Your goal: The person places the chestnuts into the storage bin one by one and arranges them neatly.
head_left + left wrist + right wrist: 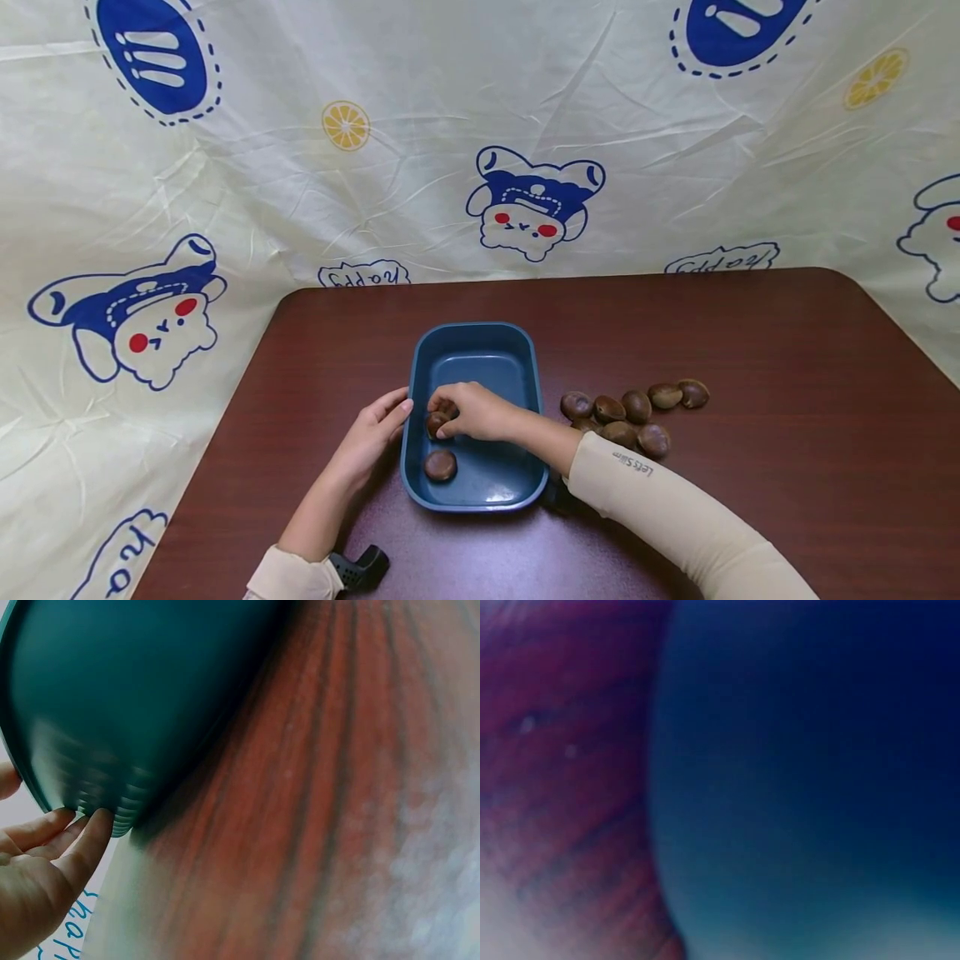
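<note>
A blue rectangular tray (480,497) lies on the table with a brown chestnut (440,466) in its near left part. Inside the tray, my right hand (476,412) pinches another chestnut (437,424) with bent fingers and thumb, close to the left wall. My left hand (378,429) rests its fingertips against the tray's outer left side. In the left wrist view, the nearly straight fingers (88,844) touch the tray's outer wall (142,712). Only the blurred tray wall (780,787) and table fill the right wrist view; the right hand is out of sight there.
Several chestnuts (637,407) lie grouped on the table right of the tray, some partly hidden by the right forearm. The brown tabletop (787,400) has rounded far corners. A printed cloth (420,200) hangs behind it. A black wrist device (362,569) sits by the left sleeve.
</note>
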Tool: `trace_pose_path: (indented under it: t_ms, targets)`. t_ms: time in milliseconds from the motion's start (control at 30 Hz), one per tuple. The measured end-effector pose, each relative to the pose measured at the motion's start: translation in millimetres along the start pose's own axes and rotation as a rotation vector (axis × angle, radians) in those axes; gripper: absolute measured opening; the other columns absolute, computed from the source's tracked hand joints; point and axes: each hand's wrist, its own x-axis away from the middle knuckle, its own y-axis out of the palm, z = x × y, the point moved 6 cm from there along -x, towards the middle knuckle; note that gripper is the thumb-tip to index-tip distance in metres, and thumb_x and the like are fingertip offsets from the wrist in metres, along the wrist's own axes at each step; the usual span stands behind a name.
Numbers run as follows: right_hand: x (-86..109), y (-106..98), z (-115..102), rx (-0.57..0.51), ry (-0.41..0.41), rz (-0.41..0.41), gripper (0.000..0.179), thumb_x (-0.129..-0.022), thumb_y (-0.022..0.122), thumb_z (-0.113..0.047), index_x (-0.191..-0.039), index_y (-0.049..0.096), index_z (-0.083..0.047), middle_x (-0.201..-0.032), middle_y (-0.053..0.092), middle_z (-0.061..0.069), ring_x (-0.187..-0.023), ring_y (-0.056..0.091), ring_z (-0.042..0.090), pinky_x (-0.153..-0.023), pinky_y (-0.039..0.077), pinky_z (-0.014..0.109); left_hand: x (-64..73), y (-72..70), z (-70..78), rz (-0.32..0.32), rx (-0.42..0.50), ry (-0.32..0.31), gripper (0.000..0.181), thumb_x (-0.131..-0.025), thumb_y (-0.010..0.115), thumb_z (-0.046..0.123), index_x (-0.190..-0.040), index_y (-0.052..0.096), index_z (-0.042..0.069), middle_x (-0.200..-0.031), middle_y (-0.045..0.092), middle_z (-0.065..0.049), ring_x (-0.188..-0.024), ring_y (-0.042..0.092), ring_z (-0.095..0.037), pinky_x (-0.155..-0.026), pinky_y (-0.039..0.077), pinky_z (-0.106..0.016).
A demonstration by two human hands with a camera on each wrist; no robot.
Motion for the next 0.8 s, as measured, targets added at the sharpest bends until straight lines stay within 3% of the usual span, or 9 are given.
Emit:
trace_pose_path:
  t_ms: [533,800]
  targets:
    - [2.2,2.1,-2.1,0.002,-0.018,-0.046,0.025,-0.079,0.069,-0.01,-0.103,0.062,-0.005,-0.087,0.062,0.001,-0.079,0.056,0.011,-0.068,0.045,0.022,1.0,0.0,1.9,-0.009,-0.012,-0.006,0.042,-0.094,0.048,0.017,-0.129,0.041,-0.004,-0.125,0.047,-0.021,-0.113,0.045,-0.029,-0.095,0.035,-0.041]
    - [3.7,-3.8,-2.4,0.005,-0.024,-0.013,0.031,-0.08,0.069,-0.012,-0.108,0.06,-0.002,-0.091,0.061,0.004,-0.082,0.057,0.015,-0.068,0.046,0.023,1.1,0.4,1.8,-0.009,-0.004,-0.006,0.042,-0.094,0.048,0.018,-0.129,0.041,-0.004,-0.126,0.047,-0.021,-0.112,0.046,-0.028,-0.094,0.036,-0.04]
